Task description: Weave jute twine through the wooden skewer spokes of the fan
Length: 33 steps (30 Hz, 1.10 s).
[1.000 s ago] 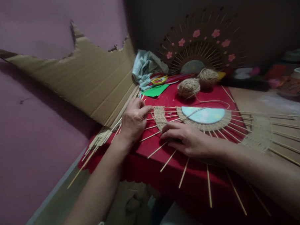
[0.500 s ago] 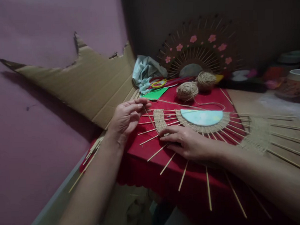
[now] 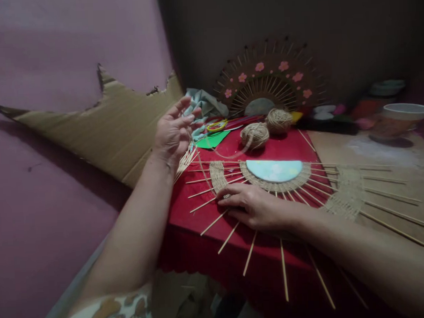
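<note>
My left hand is raised to the left of a half-round fan of thin sticks, its thumb and fingers closed on a strand of jute twine that runs down to the weaving. My right hand grips the lower edge of the woven twine band on the fan's left side, its fingertips around the sticks and twine. At the fan's centre sits a light blue half-disc with a woven border. On the right the band continues; its middle stretch is hidden by my right hand and forearm.
Two balls of twine lie behind the fan on the red cloth. Yellow-handled scissors, a green sheet and a pale cloth are nearby. A finished flowered fan, torn cardboard and a plastic tub stand around.
My left hand has risen and drawn the twine upward, and the slack loop near the twine balls has shifted left. My right hand keeps its place on the fan. The view has shifted slightly.
</note>
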### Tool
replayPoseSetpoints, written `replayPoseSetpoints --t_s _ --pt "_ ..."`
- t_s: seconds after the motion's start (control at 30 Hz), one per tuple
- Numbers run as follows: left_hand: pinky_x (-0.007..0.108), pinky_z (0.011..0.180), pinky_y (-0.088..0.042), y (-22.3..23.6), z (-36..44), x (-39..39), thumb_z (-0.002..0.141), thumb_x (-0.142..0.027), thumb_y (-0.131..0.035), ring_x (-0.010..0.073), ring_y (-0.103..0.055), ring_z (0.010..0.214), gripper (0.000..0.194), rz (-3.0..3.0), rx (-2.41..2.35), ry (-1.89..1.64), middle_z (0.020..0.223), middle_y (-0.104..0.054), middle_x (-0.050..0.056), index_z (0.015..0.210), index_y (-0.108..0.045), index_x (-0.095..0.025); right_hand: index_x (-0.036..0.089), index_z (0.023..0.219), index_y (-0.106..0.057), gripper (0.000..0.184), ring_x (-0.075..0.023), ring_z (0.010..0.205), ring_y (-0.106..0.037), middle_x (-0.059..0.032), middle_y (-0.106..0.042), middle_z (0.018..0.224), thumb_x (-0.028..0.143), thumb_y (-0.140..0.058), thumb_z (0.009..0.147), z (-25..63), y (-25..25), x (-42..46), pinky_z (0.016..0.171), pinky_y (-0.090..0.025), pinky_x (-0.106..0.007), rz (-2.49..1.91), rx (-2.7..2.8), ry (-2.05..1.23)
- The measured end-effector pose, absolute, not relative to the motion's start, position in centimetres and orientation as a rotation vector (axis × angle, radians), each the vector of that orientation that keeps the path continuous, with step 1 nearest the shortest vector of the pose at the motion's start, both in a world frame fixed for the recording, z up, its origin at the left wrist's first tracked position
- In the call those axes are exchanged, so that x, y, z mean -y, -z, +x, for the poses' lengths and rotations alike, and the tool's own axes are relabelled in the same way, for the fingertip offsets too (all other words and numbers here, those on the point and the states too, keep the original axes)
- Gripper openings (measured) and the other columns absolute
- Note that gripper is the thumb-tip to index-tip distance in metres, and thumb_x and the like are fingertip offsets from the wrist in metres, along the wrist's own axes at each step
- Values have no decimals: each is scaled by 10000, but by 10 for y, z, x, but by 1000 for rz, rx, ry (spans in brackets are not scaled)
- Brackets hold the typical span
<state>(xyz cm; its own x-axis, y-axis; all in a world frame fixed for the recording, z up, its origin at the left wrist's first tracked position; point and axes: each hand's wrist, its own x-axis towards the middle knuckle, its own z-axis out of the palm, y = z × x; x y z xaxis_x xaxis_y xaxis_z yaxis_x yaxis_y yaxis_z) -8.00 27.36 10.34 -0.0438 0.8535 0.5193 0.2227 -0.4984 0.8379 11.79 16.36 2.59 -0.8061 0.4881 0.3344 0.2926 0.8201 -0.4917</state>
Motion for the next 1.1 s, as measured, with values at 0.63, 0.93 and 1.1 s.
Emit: replayPoseSetpoints --t_s 0.63,0.93,1.1 --pt "336 881 -419 -47 -106 -164 834 -216 -581 170 -515 939 112 2428 -1225 -568 923 -577 34 752 -652 -190 138 1086 -654 289 -175 1005 -565 -105 -600 1140 99 -526 829 117 -25 -164 901 -463 -320 -577 2555 -586" --pt "344 870 -433 -36 -108 -163 853 -261 -571 174 -505 948 119 2430 -1223 -568 952 -574 34 777 -626 -189 136 1086 -649 290 -181 1000 -571 -114 -603 1127 96 -533 823 117 -25 -163 890 -470 -338 -573 2553 -596" --pt "323 834 -441 -32 -110 -167 854 -247 -561 168 -535 895 132 2400 -1291 -650 885 -614 32 778 -648 -184 165 1149 -613 339 -174 1005 -565 -102 -594 1126 95 -524 830 116 -27 -161 898 -467 -338 -587 2527 -643"
